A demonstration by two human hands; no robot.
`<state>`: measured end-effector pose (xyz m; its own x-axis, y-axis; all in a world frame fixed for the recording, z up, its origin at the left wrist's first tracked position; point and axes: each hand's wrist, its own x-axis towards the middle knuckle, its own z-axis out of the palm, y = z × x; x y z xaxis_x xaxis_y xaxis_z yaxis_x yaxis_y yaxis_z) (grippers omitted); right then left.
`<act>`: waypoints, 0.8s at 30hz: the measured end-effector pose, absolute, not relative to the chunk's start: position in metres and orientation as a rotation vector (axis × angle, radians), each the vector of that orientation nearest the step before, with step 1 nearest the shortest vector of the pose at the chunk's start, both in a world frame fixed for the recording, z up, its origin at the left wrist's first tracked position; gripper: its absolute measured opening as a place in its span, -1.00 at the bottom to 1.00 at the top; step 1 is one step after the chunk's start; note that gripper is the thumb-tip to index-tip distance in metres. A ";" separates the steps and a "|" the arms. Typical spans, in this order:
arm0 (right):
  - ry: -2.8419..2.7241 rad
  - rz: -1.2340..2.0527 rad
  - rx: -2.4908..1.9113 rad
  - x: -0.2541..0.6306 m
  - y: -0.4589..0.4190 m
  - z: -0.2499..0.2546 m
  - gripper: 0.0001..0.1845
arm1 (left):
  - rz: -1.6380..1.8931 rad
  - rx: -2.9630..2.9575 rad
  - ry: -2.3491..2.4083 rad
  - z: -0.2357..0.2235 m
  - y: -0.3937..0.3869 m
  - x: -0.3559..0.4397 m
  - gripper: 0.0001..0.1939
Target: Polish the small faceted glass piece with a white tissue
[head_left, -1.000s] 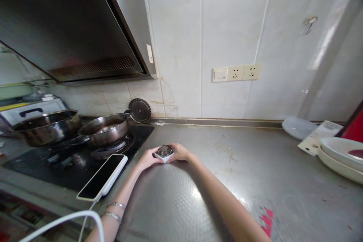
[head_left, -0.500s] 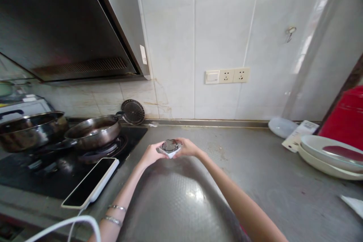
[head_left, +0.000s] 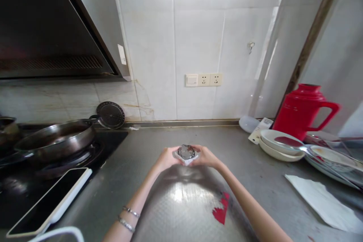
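Observation:
Between both hands is a small white angular piece with a round, dark-rimmed, glassy top [head_left: 186, 152]; its exact kind I cannot make out. My left hand [head_left: 168, 159] grips it from the left, fingers curled at its edge. From the right, my right hand [head_left: 206, 157] holds the opposite side, with the fingers closed on it. The hands keep it over the grey metal counter [head_left: 176, 219]. A jagged red patch [head_left: 221, 210] shows on the counter below my right forearm. Two silvery bracelets [head_left: 127, 217] circle my left wrist.
On the left, a steel pan [head_left: 56, 140] stands on the black stove [head_left: 110, 143], and a phone [head_left: 51, 200] lies nearer. At right are a red thermos jug [head_left: 297, 109], stacked white bowls [head_left: 279, 155], a white plate [head_left: 337, 168] and a white paper sheet [head_left: 323, 200].
The view has turned right, so the stove slides left and the whole thermos jug and the plate come into view. Both hands still hold the same small piece.

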<state>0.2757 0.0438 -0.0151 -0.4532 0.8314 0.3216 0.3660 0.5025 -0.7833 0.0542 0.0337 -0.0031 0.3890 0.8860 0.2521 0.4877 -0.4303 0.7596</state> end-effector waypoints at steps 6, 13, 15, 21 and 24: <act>-2.020 0.884 -1.029 0.286 0.029 -0.031 -0.17 | 0.820 2.093 1.162 -0.017 0.022 0.065 -0.40; -1.971 0.965 -1.066 0.284 0.023 -0.038 -0.14 | 0.781 2.086 1.198 -0.026 0.016 0.066 -0.41; -1.970 0.975 -1.075 0.285 0.023 -0.038 -0.14 | 0.797 2.079 1.196 -0.028 0.015 0.067 -0.41; -2.014 0.965 -1.083 0.290 0.022 -0.036 -0.17 | 0.758 2.076 1.221 -0.032 0.013 0.071 -0.40; -2.018 0.963 -1.087 0.292 0.022 -0.036 -0.15 | 0.759 2.074 1.215 -0.032 0.012 0.073 -0.42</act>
<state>0.2918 0.0222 -0.0359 -0.4500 0.8723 0.1911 0.3999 0.3882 -0.8303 0.0726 0.0116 -0.0321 0.4142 0.8943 0.1692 0.5440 -0.3923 0.7418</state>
